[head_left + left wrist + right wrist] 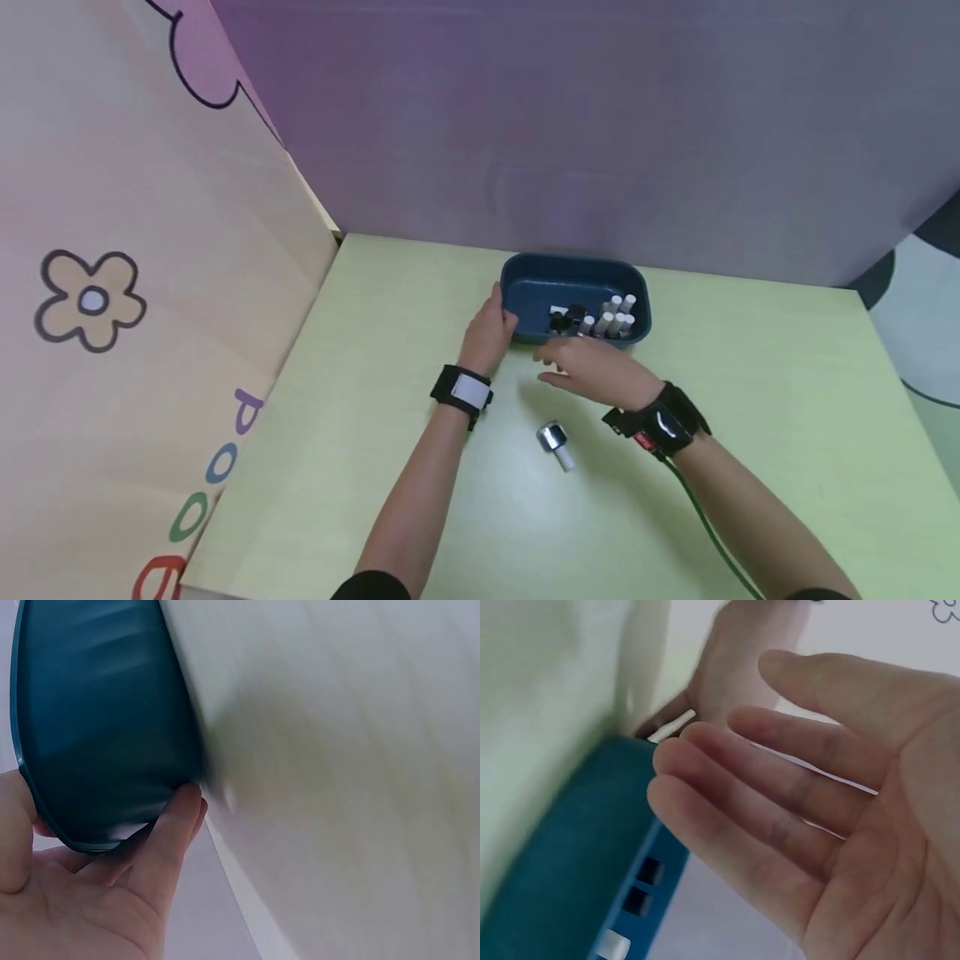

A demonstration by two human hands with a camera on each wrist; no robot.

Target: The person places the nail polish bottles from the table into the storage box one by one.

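A dark blue rectangular bin [570, 273] stands at the back of the table. Its left end is held by my left hand [486, 333]; in the left wrist view the thumb lies at the rim and the fingers [169, 840] press the outer wall. Inside the bin, toward the front right, are several small cylinders with white ends [617, 321] and a few dark pieces [573, 315]. My right hand [596, 367] hovers by the front wall, its fingers [727, 832] loosely extended with nothing in them. Below it lies a small piece with a shiny silver head and pale stem [555, 442].
A purple-grey panel [562, 150] rises behind the table [360, 433], and a white panel with a drawn flower [90, 300] borders its left. From the right wrist strap [667, 421] a green cable [708, 517] runs toward the front edge.
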